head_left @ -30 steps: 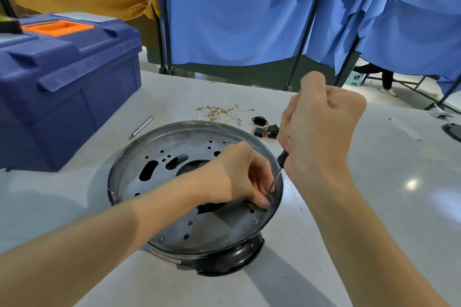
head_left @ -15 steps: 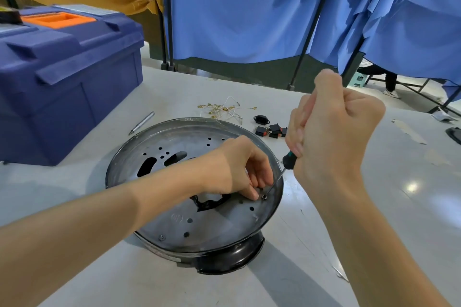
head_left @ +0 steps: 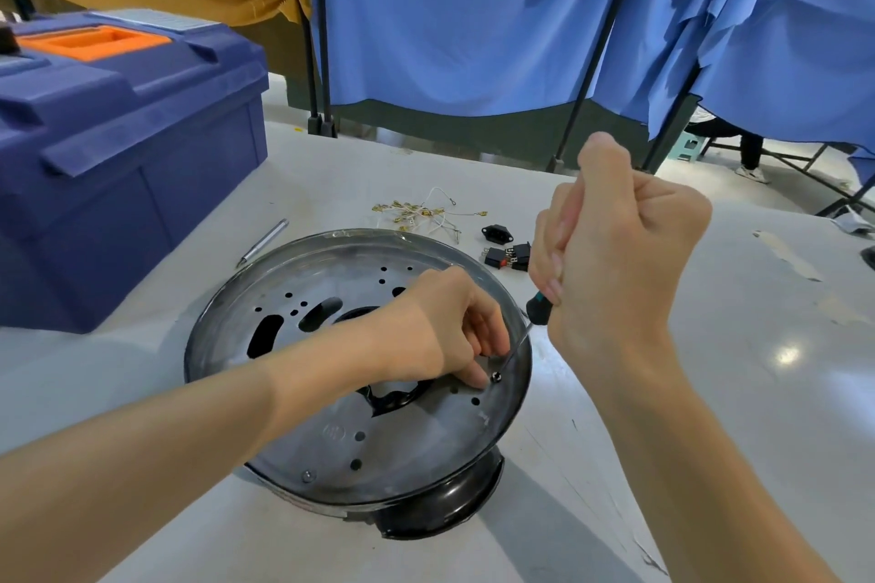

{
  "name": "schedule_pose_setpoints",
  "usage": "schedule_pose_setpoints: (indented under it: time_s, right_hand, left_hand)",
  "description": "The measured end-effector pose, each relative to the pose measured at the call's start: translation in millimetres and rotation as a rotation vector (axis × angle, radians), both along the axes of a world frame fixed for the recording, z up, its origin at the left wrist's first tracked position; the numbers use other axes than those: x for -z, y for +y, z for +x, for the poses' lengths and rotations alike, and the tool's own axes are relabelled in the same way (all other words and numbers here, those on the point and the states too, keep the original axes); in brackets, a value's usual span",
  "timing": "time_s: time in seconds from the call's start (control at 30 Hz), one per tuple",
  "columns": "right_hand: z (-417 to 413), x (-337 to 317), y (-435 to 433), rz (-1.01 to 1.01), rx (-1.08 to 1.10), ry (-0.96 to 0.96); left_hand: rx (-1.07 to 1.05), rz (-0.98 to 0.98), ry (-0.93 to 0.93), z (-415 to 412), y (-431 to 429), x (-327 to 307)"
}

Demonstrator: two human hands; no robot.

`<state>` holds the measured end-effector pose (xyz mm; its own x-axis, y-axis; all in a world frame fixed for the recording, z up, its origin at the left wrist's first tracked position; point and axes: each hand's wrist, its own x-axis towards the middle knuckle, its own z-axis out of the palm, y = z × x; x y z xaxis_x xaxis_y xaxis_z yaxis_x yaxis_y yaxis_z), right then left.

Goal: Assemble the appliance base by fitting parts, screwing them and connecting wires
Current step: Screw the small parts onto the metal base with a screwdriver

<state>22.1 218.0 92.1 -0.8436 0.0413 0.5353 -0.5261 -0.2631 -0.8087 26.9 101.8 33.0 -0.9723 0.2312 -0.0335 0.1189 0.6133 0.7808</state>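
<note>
1. Because the screw (head_left: 495,376) sits near the sloping right edge of the metal base plate (head_left: 331,431), the thin screwdriver (head_left: 537,312) could slip off its head and skate across the plate (or tip the screw out of its hole).
2. The right hand (head_left: 615,260) is fisted tight around the screwdriver handle.
3. The left hand (head_left: 454,327) has its fingertips (head_left: 476,378) pinched together just beside the screw, steadying it; whether they touch it cannot be told.

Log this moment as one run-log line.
step: driving screw into metal plate | right hand: gripping screwdriver | left hand: steadying screw | wires: unconnected, on table
</note>
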Motion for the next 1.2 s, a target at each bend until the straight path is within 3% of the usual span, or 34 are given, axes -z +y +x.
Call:
schedule_pose_setpoints:
  time_s: [0.33,0.6,0.8,1.03,1.2]
  right_hand:
    - [-9,2,-4,0.039,0.123,-0.059]
    - [-13,2,-6,0.088,0.16,-0.089]
    - [-14,-7,-3,0.182,-0.075,-0.184]
    - [-14,-5,-1,0.162,-0.079,-0.213]
    - [-27,-15,13,0.295,-0.379,-0.29]
  left_hand:
    - [0.03,0.078,0.012,-4,-5,2]
    - [0.012,0.189,0.169,2,9,-6]
    - [0.013,0.224,0.099,9,9,-6]
    - [-0.018,0.361,0.179,11,6,-19]
    - [0.057,0.467,0.038,11,-1,-17]
